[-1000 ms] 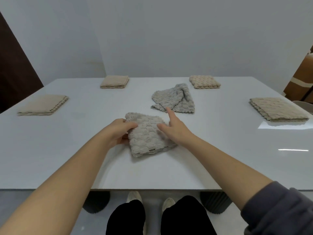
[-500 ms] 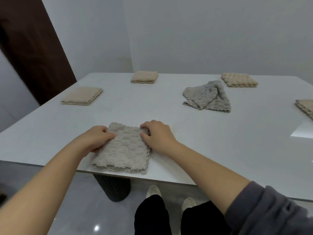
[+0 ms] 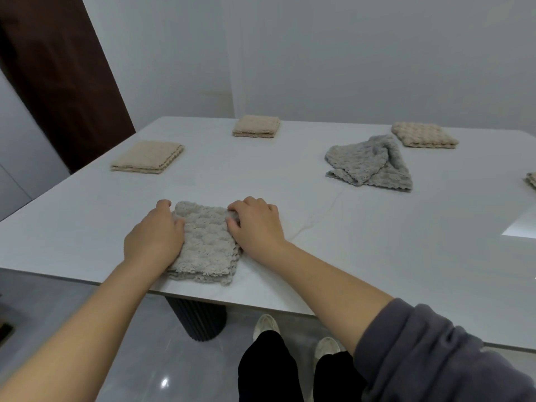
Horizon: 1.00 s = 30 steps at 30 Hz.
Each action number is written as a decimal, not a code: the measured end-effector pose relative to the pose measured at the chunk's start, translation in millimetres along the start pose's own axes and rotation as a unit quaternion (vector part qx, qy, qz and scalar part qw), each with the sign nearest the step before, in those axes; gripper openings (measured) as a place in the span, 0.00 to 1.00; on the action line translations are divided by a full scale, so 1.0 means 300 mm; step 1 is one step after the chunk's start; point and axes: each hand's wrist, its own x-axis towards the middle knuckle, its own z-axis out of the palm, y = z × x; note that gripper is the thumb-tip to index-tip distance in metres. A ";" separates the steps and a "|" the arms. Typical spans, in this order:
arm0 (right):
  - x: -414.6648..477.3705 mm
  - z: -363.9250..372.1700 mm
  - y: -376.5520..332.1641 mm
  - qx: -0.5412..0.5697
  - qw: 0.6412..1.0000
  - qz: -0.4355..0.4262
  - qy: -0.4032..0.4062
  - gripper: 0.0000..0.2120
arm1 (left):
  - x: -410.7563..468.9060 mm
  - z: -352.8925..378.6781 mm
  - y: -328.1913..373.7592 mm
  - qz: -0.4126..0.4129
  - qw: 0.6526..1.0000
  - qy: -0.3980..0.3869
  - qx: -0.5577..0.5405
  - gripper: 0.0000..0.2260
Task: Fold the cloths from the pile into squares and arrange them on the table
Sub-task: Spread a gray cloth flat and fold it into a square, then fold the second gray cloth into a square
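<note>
- Trouble would start closest to the person: the folded grey cloth [image 3: 204, 242] lies between the two hands with its near hem just short of the front edge of the table [image 3: 261, 297]. A pull towards the body could drag that hem over the lip.
- Left hand [image 3: 153, 236] lies over the cloth's left side, fingers curled round the far-left corner. The near layers below its wrist look fluffed and uneven, and I'd guess letting go quickly lets them spring apart.
- Right hand [image 3: 255, 224] is curled on the far-right corner, fingertips pinching into the pile. If one hand slides more than the other, the square will likely skew into a diamond.
- Beyond the right hand and off to its right, well apart, sits the crumpled grey cloth [image 3: 368, 162], not yet folded. A reach straight for it from here could sweep a forearm across the finished fold.
- Farther out are folded beige squares: one [image 3: 148, 156] beyond the left hand, one [image 3: 256, 126] straight ahead of both hands, one [image 3: 425, 134] just behind the crumpled cloth, where a careless grab might nudge it.
</note>
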 end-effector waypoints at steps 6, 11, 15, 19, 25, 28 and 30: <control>-0.032 -0.038 0.003 0.020 0.993 -0.080 -0.080 0.25 | -0.007 -0.015 -0.005 0.116 0.993 0.027 0.006 0.23; -0.059 -0.020 0.009 -0.037 0.977 -0.106 -0.183 0.28 | -0.007 0.036 -0.021 0.164 0.978 -0.122 0.038 0.26; -0.061 -0.003 0.015 -0.041 0.978 -0.097 -0.181 0.28 | -0.006 0.043 -0.021 0.164 0.978 -0.123 0.047 0.26; -0.068 -0.023 0.025 -0.010 0.980 -0.093 -0.178 0.29 | -0.015 0.026 -0.011 0.169 0.977 -0.109 0.074 0.28; -0.069 -0.142 0.256 -0.022 0.991 -0.002 -0.135 0.28 | 0.020 -0.007 0.205 0.247 0.961 -0.099 0.082 0.29; -0.076 -0.213 0.392 -0.032 0.991 0.055 -0.118 0.28 | 0.036 0.057 0.395 0.296 0.945 -0.113 0.087 0.28; -0.082 -0.256 0.487 -0.042 0.990 0.087 -0.101 0.28 | 0.044 0.121 0.515 0.318 0.938 -0.121 0.074 0.26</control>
